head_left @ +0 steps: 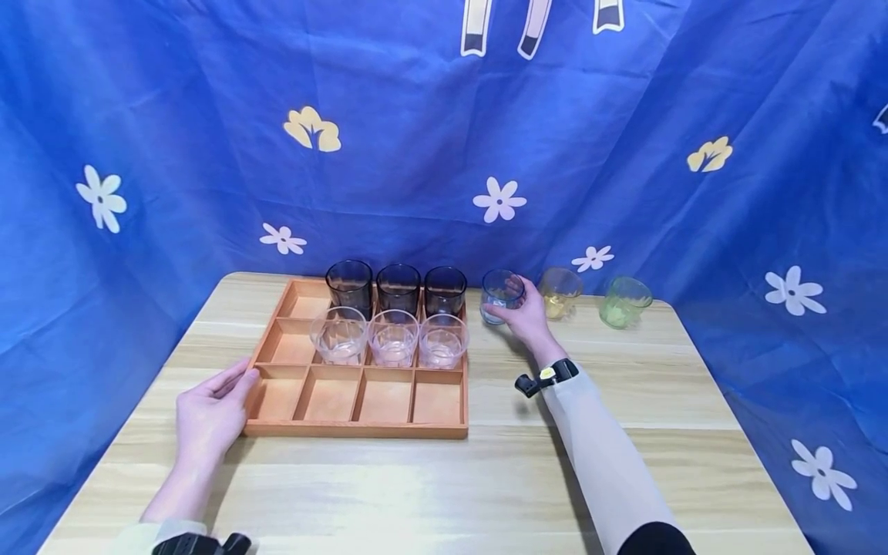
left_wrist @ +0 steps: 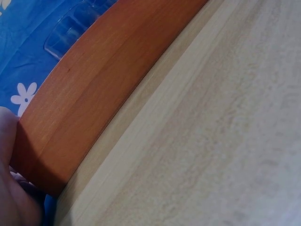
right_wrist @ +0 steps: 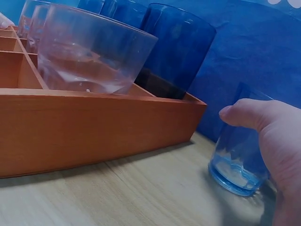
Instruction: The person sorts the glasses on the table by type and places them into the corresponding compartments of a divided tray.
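No readable text, numbers or brands
The yellowish patch (head_left: 548, 373) on the black right-wrist device (head_left: 566, 370) is too small to show any lettering.

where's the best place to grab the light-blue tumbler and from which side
Probably round the wall of the light-blue tumbler, below the rim, from the near right, as the right hand does: it is round and mouth up, the wooden tray lies to its left and the blue curtain hangs behind.

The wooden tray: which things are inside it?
Inside the wooden tray, three dark glasses stand in the far row and three clear cups in the middle row. The dark glasses' bases cannot be fully seen, because the cups and the tray's side cover them.
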{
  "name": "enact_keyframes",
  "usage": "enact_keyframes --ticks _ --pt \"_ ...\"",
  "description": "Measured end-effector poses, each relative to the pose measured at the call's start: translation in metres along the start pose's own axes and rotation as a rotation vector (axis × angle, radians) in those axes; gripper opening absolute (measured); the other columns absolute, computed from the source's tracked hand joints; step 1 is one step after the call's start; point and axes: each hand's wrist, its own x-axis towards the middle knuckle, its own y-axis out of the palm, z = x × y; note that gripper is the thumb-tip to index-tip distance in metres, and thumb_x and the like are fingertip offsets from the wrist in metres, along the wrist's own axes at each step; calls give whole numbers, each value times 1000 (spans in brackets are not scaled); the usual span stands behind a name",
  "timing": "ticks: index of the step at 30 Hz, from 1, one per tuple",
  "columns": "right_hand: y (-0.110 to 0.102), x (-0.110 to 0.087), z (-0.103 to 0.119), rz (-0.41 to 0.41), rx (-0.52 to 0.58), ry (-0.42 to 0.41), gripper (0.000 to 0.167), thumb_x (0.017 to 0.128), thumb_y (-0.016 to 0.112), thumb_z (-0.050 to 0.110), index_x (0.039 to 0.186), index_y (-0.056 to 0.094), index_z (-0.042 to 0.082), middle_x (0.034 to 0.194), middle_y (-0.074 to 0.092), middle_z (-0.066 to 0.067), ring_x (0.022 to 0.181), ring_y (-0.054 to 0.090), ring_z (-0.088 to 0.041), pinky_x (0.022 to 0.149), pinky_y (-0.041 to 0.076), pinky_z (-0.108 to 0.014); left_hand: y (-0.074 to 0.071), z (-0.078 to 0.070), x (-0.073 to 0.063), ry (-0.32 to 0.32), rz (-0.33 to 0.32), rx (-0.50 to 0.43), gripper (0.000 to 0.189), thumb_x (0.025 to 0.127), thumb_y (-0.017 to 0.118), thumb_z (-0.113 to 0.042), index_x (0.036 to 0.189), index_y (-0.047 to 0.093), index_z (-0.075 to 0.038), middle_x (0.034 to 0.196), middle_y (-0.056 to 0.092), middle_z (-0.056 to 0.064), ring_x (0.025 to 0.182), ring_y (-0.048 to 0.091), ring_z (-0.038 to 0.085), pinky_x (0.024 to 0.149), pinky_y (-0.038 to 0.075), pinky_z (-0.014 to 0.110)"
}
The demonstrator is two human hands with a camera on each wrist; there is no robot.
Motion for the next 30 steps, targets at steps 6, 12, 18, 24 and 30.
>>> enact_keyframes --ticks 6,12,18,24,30 --pt "-5 -5 6 -18 39 6 85 74 93 -6 147 49 -5 141 63 -23 131 59 -36 112 47 -41 3 1 0 11 -8 -18 44 99 79 -32 136 72 -9 120 74 -3 95 64 -14 78 50 5" --pt "-10 -13 18 -18 124 -17 82 77 91 -8 146 47 -7 144 59 -28 133 57 -38 115 45 -39 2 0 1 10 -14 -12 44 99 78 -33 136 72 -9 122 73 0 99 65 -12 78 50 5" --pt "-16 -29 37 20 159 -20 80 78 88 -10 144 43 -7 145 57 -31 134 56 -37 115 44 -38 1 4 2 -17 -9 -20 46 98 79 -34 137 72 -10 119 73 -7 97 63 -14 76 49 4" --pt "-23 -45 57 70 101 -62 84 78 91 -5 149 48 -3 143 62 -23 133 59 -32 114 46 -36 0 7 5 -38 -15 -44 47 98 80 -33 137 71 -9 111 74 -17 92 62 -18 73 49 4" --pt "-31 -64 81 119 91 -110 83 75 92 -9 148 52 -3 140 66 -19 132 60 -32 113 46 -37 3 6 6 -24 -13 -33 46 98 80 -34 136 72 -9 109 74 -18 88 61 -19 70 49 5"
